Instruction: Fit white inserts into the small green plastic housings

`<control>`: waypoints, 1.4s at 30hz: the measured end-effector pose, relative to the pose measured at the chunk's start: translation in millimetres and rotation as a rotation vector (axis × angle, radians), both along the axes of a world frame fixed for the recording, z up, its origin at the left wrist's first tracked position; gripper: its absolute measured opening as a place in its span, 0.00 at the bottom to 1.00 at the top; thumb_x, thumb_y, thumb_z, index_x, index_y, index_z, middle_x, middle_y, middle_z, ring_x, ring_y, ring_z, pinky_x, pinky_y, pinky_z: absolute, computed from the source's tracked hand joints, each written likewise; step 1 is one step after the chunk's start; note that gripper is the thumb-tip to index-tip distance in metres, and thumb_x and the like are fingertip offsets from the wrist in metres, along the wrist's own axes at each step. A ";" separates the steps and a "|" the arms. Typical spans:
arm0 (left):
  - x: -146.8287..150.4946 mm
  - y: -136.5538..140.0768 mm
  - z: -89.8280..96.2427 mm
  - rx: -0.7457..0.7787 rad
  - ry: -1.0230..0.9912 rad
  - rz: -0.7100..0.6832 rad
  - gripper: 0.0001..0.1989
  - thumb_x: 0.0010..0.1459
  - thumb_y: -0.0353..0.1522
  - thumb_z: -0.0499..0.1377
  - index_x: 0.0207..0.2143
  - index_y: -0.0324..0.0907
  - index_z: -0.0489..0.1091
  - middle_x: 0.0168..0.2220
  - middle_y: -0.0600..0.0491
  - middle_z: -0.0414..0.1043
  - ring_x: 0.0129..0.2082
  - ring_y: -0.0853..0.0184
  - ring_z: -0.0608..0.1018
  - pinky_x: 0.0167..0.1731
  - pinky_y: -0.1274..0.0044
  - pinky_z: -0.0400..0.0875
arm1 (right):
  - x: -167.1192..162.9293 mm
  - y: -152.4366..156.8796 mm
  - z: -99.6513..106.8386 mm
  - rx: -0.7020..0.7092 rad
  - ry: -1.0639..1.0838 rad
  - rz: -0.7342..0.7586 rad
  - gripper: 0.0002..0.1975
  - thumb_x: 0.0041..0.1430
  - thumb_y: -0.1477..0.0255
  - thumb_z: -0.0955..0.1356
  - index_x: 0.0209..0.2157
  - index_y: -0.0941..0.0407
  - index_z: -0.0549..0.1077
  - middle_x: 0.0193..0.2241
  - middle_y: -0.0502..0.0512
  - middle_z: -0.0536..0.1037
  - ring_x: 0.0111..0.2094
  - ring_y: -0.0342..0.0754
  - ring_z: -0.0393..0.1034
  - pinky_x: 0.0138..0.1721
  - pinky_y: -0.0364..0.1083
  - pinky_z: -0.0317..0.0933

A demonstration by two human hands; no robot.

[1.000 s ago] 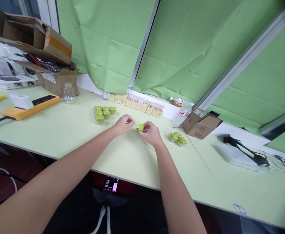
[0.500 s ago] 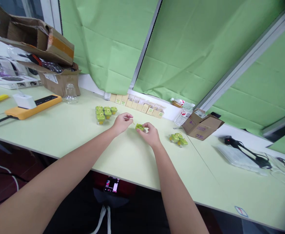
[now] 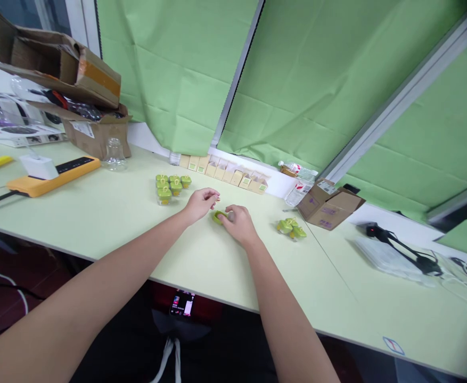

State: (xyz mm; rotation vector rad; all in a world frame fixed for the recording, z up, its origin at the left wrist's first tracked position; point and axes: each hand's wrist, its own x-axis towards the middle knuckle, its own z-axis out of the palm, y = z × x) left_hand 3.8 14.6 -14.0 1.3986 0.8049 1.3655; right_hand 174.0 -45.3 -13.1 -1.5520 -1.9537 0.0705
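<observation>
My right hand (image 3: 240, 224) grips a small light-green lid (image 3: 218, 216) between thumb and fingers, low over the table. The lid is tilted and partly covered by the fingers. Just left of it, my left hand (image 3: 202, 205) is closed in a pinch on a tiny pale piece, too small to make out. A gap separates the two hands. Left of them stands a group of small clear containers with green lids (image 3: 164, 195), topped by yellowish loops. A few more similar green-lidded containers (image 3: 291, 227) are clustered to the right.
Small tan boxes (image 3: 219, 169) line the wall. An open carton (image 3: 329, 205) and plastic bottles (image 3: 297, 192) are at back right. An orange power strip (image 3: 53, 178), a clear jar (image 3: 114, 154) and stacked cartons (image 3: 93, 133) occupy the left. A phone (image 3: 182, 303) lies below the table edge.
My right hand has moved slightly left and toward me, turning the green lid so less of its inside shows. The left hand has barely shifted, still pinched.
</observation>
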 end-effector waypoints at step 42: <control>-4.7 -10.0 -3.2 0.404 0.532 0.112 0.10 0.54 0.33 0.61 0.37 0.45 0.80 0.38 0.51 0.81 0.33 0.64 0.79 0.37 0.74 0.73 | -2.3 3.9 3.5 0.074 0.430 0.064 0.11 0.57 0.62 0.66 0.38 0.52 0.75 0.35 0.53 0.80 0.38 0.49 0.73 0.44 0.49 0.66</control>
